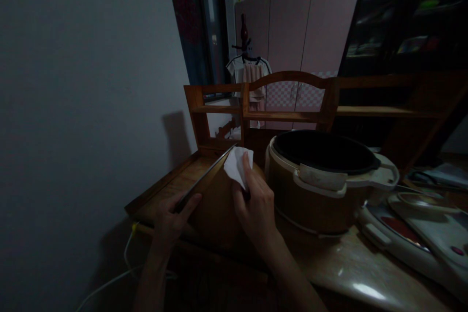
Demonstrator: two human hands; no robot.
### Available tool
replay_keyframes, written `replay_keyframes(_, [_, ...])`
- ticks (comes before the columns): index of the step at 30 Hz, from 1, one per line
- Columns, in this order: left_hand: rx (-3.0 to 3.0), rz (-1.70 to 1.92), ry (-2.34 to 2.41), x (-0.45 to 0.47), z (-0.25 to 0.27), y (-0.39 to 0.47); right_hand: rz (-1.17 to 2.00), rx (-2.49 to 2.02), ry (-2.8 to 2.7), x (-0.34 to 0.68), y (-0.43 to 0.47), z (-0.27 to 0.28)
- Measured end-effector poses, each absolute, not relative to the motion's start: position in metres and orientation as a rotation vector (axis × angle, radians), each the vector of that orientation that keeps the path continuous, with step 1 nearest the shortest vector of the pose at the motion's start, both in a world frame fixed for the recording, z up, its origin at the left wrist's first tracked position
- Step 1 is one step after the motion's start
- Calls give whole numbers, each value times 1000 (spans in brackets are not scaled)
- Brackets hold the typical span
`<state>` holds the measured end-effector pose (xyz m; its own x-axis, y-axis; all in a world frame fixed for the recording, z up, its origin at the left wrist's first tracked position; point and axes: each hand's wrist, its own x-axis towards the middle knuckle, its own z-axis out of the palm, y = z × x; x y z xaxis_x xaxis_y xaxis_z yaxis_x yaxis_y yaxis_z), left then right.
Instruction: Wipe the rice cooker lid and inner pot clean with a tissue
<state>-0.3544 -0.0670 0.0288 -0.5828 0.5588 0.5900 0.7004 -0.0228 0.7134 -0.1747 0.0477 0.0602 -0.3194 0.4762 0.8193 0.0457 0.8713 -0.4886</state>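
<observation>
My left hand [173,217] is closed around the lower edge of a thin, flat, brownish panel [214,207], held tilted, with a pale metallic-looking rim. Its exact kind is hard to make out in the dim light. My right hand [256,200] pinches a white tissue or cloth [234,165] near the panel's upper part; it seems to touch the face. Right of that hand stands a large electric cooker [310,209] with a pale rim, a front handle and its top uncovered. Its black inner pot [325,151] shows from above.
A pale lid-like appliance part [387,234] lies right of the cooker on the glossy table [351,268]. A wooden shelf frame [288,116] rises along the back. The wall [91,83] is close on the left, and a white cable [126,253] hangs below the table's left edge.
</observation>
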Motion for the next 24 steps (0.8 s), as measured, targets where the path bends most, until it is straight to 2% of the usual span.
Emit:
replay_keyframes(11, [-1347, -1684, -2131, -351, 33, -68, 354, -522, -1879, -173, 52, 63])
replay_keyframes(15, [-1360, -1680, -2134, -350, 34, -69, 430, -565, -1861, -169, 58, 65])
replay_keyframes(24, [-1379, -1697, -2121, -351, 36, -70, 338, -561, -1727, -168, 69, 93])
